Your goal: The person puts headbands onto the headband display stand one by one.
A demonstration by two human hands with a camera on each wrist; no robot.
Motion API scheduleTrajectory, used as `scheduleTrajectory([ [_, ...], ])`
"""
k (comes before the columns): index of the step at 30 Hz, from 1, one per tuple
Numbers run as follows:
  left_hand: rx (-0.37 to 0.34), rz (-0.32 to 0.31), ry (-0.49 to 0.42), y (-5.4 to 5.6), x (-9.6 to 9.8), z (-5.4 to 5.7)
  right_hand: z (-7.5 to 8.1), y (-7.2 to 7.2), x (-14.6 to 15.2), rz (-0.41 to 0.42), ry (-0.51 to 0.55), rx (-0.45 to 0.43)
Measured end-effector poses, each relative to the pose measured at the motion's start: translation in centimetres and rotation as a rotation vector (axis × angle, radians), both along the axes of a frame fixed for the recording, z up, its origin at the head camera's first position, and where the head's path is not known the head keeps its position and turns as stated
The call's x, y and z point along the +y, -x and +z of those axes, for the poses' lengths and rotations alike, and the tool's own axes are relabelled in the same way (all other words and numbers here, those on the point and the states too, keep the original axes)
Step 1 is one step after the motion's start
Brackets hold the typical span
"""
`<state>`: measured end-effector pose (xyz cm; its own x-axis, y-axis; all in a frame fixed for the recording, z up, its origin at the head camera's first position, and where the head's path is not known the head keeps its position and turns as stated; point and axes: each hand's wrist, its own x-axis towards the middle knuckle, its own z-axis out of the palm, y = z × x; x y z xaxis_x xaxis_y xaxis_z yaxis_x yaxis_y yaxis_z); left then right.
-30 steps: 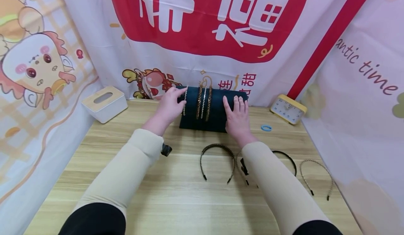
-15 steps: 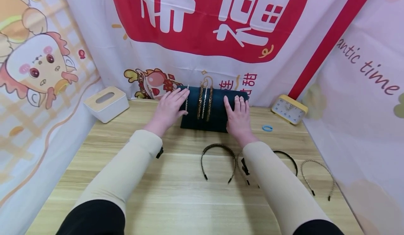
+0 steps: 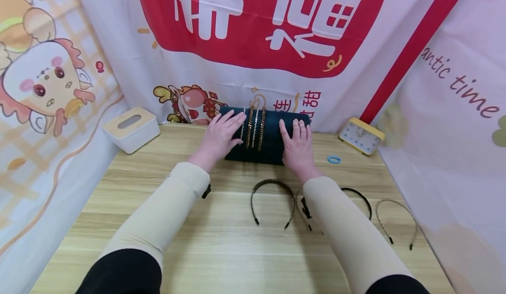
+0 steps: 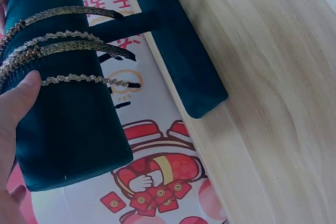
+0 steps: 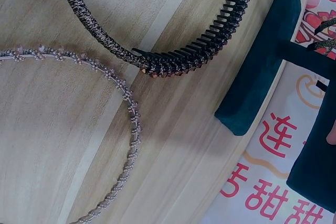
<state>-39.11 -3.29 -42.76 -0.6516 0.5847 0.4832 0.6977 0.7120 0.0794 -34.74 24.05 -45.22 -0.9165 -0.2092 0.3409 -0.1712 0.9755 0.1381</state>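
A dark teal padded roll stand (image 3: 274,129) stands at the back of the table, with several headbands over its roll. The leftmost is a thin silver beaded headband (image 4: 79,78); close to its right come a gold chain-like headband (image 3: 249,129), another silver one (image 3: 255,129) and a second gold one (image 3: 262,129). My left hand (image 3: 221,137) lies on the roll's left part with fingers extended, its thumb against the leftmost beaded headband. Flat on the roll's right part rests my right hand (image 3: 298,147), fingers straight. In the right wrist view only a bit of that hand shows.
On the table lie a dark toothed headband (image 5: 194,59), a pearly beaded headband (image 5: 134,119), a black headband (image 3: 363,196) and a pale one (image 3: 396,202). A tissue box (image 3: 132,131) stands left; a yellow clock (image 3: 361,136) and blue ring (image 3: 334,159) lie right.
My left hand has slid right along the roll, and the leftmost silver headband has shifted right with it, closer to the others. Its fingers have straightened. The right hand stays in place.
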Motion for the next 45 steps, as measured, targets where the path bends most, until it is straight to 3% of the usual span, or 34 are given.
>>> scheduleTrajectory([
  [4, 0.02, -0.038, -0.089, -0.8, -0.3, 0.0, -0.1, 0.1, -0.1, -0.004, -0.005, 0.003],
  [10, 0.083, -0.046, -0.485, -3.7, -0.9, 0.0, 0.0, 0.1, 0.0, 0.001, 0.004, 0.002],
  [13, -0.021, -0.044, -0.582, -5.4, -0.5, -0.3, 0.0, 0.2, 0.1, -0.003, 0.012, 0.008],
  [15, -0.181, -0.037, -0.603, -6.4, 0.2, -1.0, 0.0, 0.2, 0.3, -0.01, 0.014, 0.01],
  [18, -0.466, 0.018, -0.583, -7.3, 1.6, -3.0, -0.1, 0.1, 0.4, -0.018, 0.013, 0.004],
  [20, -0.616, 0.066, -0.515, -7.6, 2.7, -4.6, -0.1, 0.1, 0.4, -0.015, 0.013, -0.001],
  [24, -0.762, 0.127, -0.298, -7.4, 4.5, -7.5, -0.1, 0.1, 0.2, -0.003, 0.019, -0.002],
  [27, -0.809, 0.155, -0.209, -7.2, 5.6, -8.8, -0.1, 0.1, 0.0, -0.002, 0.022, -0.002],
  [34, -0.823, 0.206, -0.165, -6.5, 7.1, -10.3, -0.2, 0.2, -0.1, -0.002, 0.026, 0.007],
  [40, -0.791, 0.221, -0.141, -6.1, 7.0, -11.0, -0.1, 0.1, -0.2, 0.007, 0.029, 0.018],
  [45, -0.824, 0.224, -0.19, -6.0, 5.6, -10.7, -0.2, 0.1, -0.2, 0.005, 0.03, 0.019],
])
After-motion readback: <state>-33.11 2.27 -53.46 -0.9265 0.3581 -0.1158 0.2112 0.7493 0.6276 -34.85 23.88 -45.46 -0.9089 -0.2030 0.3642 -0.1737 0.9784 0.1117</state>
